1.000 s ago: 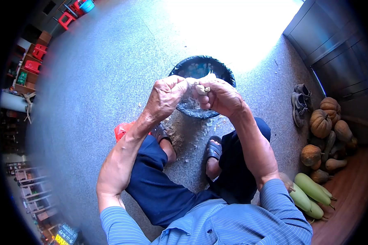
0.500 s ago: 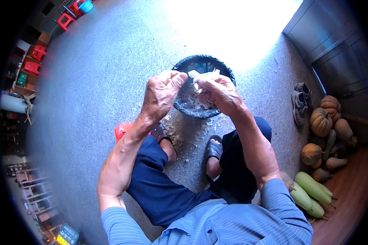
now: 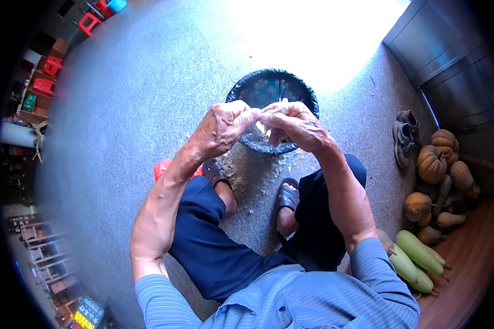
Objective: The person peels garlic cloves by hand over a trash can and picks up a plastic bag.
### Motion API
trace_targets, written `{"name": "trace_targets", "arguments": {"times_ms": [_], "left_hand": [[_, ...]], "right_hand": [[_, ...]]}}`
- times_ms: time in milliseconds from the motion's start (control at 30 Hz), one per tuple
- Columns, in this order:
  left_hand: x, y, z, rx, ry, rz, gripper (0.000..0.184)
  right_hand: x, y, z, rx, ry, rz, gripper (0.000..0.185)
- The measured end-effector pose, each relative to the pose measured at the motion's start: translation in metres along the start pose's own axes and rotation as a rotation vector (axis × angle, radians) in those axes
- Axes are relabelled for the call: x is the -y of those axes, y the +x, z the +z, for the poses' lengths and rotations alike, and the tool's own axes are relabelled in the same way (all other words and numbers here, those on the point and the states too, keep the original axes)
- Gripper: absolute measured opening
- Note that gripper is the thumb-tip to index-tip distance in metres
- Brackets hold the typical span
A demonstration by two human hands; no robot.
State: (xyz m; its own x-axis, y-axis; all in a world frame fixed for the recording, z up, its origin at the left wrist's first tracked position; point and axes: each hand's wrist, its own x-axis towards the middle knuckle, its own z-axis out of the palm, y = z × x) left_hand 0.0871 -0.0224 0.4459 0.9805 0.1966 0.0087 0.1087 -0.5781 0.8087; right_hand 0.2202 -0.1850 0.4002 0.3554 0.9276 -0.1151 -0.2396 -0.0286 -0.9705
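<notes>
Over a round bin (image 3: 231,94) lined with a dark plastic bag, both my hands meet at the fingertips. My right hand (image 3: 297,125) is closed around whitish, papery garlic (image 3: 262,129); bits of it stick out above and below the fingers. Thumb and forefinger of my left hand (image 3: 225,125) are pinched together against the same garlic, touching the right fingertips. The exact spot they grip is hidden. Inside the bin lie pale scraps, partly covered by my hands.
Pale peelings (image 3: 237,178) litter the floor between my sandalled feet. A red plastic bag (image 3: 161,169) lies by my left leg. To the right are shoes (image 3: 403,140), several pumpkins (image 3: 432,163) and long pale-green gourds (image 3: 420,252). Red stools (image 3: 89,23) stand far left.
My left hand has moved slightly right and down, and its fingertips now meet the right hand's. The garlic has turned and is more covered by the fingers.
</notes>
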Motion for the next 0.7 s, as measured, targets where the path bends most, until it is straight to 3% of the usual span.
{"name": "trace_targets", "arguments": {"times_ms": [200,500,700], "left_hand": [[0.007,0.0,0.008,-0.108,-0.048,0.158,0.03],[-0.002,-0.001,0.003,-0.091,-0.498,-0.249,0.043],[0.002,0.001,-0.001,-0.051,-0.909,-0.398,0.042]], "right_hand": [[0.003,-0.001,0.003,-0.007,0.029,0.081,0.026],[0.001,0.003,0.014,0.116,0.507,-0.01,0.026],[-0.011,0.011,0.008,-0.062,0.555,0.054,0.025]]}}
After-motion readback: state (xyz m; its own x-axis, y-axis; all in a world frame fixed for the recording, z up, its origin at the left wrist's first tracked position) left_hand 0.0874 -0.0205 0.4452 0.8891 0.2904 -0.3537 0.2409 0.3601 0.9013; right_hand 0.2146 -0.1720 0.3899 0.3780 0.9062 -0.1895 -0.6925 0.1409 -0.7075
